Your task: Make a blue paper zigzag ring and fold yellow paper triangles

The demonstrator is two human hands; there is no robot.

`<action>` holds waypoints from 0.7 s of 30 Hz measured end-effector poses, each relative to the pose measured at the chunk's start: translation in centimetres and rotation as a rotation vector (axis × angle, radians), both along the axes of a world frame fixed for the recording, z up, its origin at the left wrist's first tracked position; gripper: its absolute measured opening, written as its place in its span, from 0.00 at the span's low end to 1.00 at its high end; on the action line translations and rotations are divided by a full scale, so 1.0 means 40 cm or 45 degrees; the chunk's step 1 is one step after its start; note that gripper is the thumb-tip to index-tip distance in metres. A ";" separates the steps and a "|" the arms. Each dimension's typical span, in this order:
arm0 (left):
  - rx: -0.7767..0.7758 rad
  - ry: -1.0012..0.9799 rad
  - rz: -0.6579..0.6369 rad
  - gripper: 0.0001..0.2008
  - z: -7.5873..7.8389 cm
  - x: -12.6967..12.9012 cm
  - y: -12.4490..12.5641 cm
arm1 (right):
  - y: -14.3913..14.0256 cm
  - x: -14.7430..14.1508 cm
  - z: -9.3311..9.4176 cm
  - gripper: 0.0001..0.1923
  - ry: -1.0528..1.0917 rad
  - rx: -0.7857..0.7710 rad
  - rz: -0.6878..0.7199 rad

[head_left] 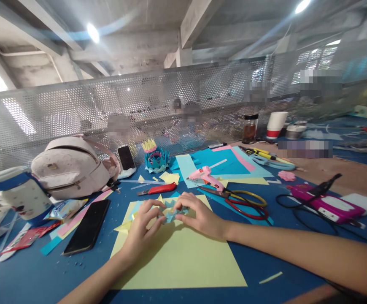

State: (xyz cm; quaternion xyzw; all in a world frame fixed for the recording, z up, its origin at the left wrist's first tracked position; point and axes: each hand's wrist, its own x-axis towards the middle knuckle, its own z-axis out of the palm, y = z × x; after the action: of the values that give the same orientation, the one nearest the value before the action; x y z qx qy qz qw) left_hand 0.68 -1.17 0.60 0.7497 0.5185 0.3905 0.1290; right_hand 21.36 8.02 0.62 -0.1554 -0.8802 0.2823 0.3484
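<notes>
Both my hands meet over a large pale yellow sheet of paper [183,261] on the blue table. Between them is a small light blue zigzag paper strip [170,217], partly hidden by fingers. My left hand [144,221] pinches its left end, and my right hand [198,215] grips its right end. Yellow pointed paper pieces [125,227] lie by my left hand. Just beyond my hands is a red utility knife [161,189]. A pink glue gun [206,177] and scissors with red and yellow handles [246,202] lie past my right hand.
A dark blue paper crown [156,159] stands at the back, near coloured sheets [221,162]. At left are a backpack [72,169], a cup [23,196] and a black phone [87,228]. A magenta device with a black cable [329,204] sits at right; a jar [249,128] stands behind.
</notes>
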 end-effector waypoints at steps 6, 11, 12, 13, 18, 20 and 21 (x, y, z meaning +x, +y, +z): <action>0.074 -0.023 -0.004 0.10 -0.002 0.000 0.000 | 0.003 -0.001 -0.003 0.08 0.013 0.008 -0.017; 0.136 0.015 0.042 0.07 -0.003 -0.005 0.003 | 0.007 -0.001 -0.005 0.06 0.044 -0.002 -0.024; 0.140 0.026 0.057 0.07 -0.003 -0.006 0.004 | 0.007 0.000 -0.005 0.05 0.041 -0.007 -0.028; 0.141 0.033 0.069 0.07 -0.004 -0.008 0.005 | 0.007 0.000 -0.004 0.04 0.034 -0.014 -0.034; 0.144 0.018 0.079 0.06 -0.007 -0.014 0.007 | 0.011 0.002 0.001 0.02 0.024 -0.045 -0.069; 0.136 0.014 0.077 0.06 -0.007 -0.015 0.008 | 0.016 0.002 0.001 0.03 0.049 -0.043 -0.069; 0.129 0.015 0.074 0.06 -0.007 -0.015 0.008 | 0.018 0.002 0.001 0.04 0.066 -0.040 -0.064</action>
State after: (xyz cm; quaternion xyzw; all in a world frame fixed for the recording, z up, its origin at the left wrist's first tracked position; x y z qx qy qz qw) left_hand 0.09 -0.84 0.31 0.7423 0.5202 0.4154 0.0762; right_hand 21.44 8.72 0.67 -0.1754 -0.8622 0.2912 0.3756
